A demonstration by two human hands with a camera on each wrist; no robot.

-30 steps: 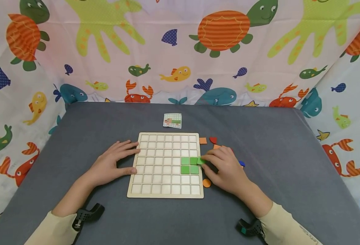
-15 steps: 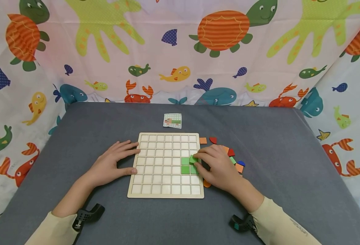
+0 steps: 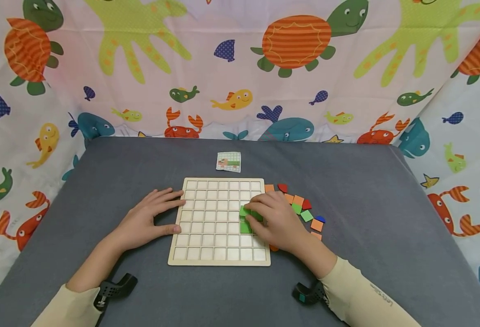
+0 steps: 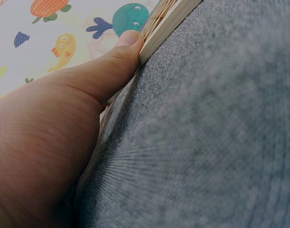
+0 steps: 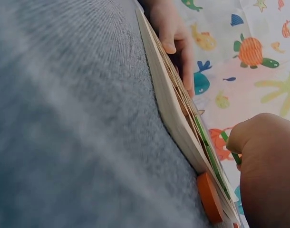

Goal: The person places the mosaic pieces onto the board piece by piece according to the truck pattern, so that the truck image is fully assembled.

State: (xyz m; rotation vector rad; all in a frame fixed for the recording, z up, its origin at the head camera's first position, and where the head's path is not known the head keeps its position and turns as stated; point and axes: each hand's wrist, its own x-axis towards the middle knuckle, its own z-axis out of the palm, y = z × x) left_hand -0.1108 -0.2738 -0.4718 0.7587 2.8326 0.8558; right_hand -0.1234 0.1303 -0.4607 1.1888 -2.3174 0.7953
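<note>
A wooden board (image 3: 219, 263) with a grid of square cells lies flat on the grey cloth. My left hand (image 3: 147, 218) rests at its left edge, fingers fairly straight, thumb on the rim in the left wrist view. Over the right part of the grid, my right hand (image 3: 278, 222) pinches a green square tile (image 5: 236, 158) between thumb and fingers. In the head view that tile shows at the fingertips, partly covered. Below it a green tile (image 3: 245, 227) sits in a cell; the hand hides other cells and tiles there.
Right of the board lie several loose pieces: orange squares (image 3: 316, 225), a green square (image 3: 306, 215), red pieces (image 3: 282, 187) and a blue piece (image 3: 320, 219). An orange round piece (image 5: 210, 197) touches the board's side. Behind the board lies a pattern card (image 3: 228, 161).
My right hand has moved left with the green tile, from the board's right rim to over the grid, uncovering loose pieces behind it. The left hand has stayed on the board's edge.
</note>
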